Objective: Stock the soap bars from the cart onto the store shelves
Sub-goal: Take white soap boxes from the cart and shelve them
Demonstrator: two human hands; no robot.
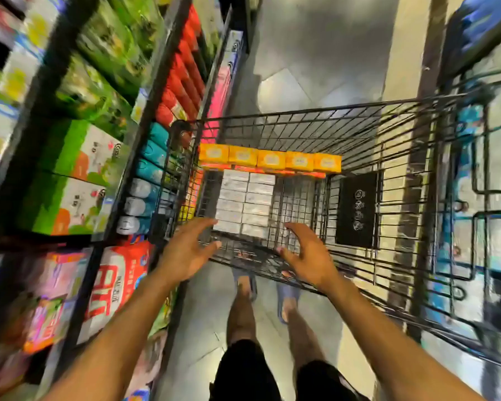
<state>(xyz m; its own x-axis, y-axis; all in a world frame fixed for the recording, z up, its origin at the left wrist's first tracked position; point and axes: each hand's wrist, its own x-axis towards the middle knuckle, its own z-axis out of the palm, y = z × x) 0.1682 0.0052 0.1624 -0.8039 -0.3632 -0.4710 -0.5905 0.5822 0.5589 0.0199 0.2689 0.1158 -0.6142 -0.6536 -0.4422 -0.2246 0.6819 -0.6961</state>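
**Both hands empty over the near end of the cart**

Your left hand (185, 253) is released: the fingers are spread and slightly bent, the thumb is out, and nothing is in it. Your right hand (307, 253) is the same, with loosely curved fingers around no object. The two hands face each other, palms inward, over the near rim of the wire cart (301, 123). The picture is too blurred to say whether either one touches the wire.

The soap bars are all in the cart. A row of orange boxes (269, 159) stands side by side against the far wall of the basket. Below and nearer to you, pale boxes (245, 204) lie in two neat columns on the basket floor, toward its left side. Your left fingertips are just above the nearest of these pale boxes. No label can be read. A black panel (357, 209) hangs on the inside of the cart's right wall.

The store shelves (155, 91) run along your left, just beside the cart. They carry green boxes (78, 157), red packs (182, 73) and teal packs (156, 151). Your feet, in blue slippers (287, 296), stand on the tiled floor (315, 53) behind the cart.
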